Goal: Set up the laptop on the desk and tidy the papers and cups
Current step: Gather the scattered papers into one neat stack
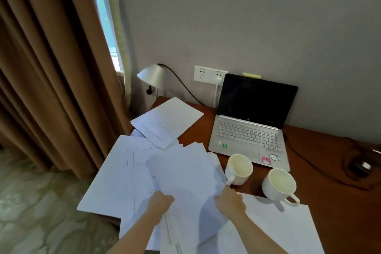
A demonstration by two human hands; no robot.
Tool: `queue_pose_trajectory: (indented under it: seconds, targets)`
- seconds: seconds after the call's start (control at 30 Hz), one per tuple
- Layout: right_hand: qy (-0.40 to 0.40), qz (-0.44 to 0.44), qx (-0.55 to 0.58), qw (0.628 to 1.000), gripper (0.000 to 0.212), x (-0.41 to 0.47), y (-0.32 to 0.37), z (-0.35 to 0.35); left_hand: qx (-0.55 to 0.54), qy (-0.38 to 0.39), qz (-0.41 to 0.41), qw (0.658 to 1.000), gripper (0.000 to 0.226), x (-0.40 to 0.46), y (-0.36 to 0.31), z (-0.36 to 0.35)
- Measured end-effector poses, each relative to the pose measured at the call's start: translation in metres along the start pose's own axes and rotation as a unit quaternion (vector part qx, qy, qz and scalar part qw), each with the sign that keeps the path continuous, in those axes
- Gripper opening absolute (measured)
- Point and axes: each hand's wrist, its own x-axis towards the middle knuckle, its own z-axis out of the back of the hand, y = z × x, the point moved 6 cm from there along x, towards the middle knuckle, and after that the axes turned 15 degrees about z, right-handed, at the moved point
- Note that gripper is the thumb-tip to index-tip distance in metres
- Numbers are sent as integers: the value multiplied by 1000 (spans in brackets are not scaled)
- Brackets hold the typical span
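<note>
Gathering loose sheets, we hold a bundle of papers (185, 173) above the tabletop (329, 202) near its front left corner; our left hand (159, 201) grips the bundle's lower left edge with its fingers curled tight around the sheets, and our right hand (229, 200) pinches the lower right edge, fingers pressed onto the paper; more sheets lie fanned beneath, some hanging over the left edge of the tabletop, and one lies flat along the front edge at the right. A separate stack (167, 122) sits toward the back left corner, skewed but fairly even. The laptop (250, 128) stands open against the back edge, its screen dark, so that part of the task looks done; the two cups (239, 169) (279, 184) stand between laptop and front edge, just beside each other, both apparently empty, the nearer-left one close to our right hand. We judge the step in hand to be the paper-tidying, roughly midway. The next move calls for squaring the held bundle, tapping its edges level, then sweeping in the overhanging sheets without nudging the cup handle (229, 180); the cups remain to be dealt with afterwards.
</note>
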Motion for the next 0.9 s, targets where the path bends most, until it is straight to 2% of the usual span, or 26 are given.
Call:
queue_pose_trajectory:
  seconds: [0.17,0.3,0.37,0.47,0.63,0.7,0.77,0.9]
  targets:
    - [-14,-33,30,999,61,-2,-9,-3,-84,68,26,994,50,2,4,-6]
    - [-5,-46,173,984,47,0,-18,-7,-93,89,6,992,66,3,2,-16]
    - [-16,-52,221,974,41,1,-23,-9,-77,75,-20,994,53,-1,-2,-15]
    - [-29,-70,334,940,37,4,-24,-17,-88,77,-70,991,32,-6,-11,-2]
    - [-47,-24,468,882,9,7,10,-12,-139,69,-124,980,23,3,-25,55]
    - [-33,7,466,884,9,12,34,-10,-153,51,-128,978,23,10,-26,82]
    - [-12,33,431,902,9,16,56,-12,-151,18,-133,979,18,18,-24,105]
    - [32,56,268,961,17,22,77,-31,-20,-45,-101,994,10,41,-10,119]
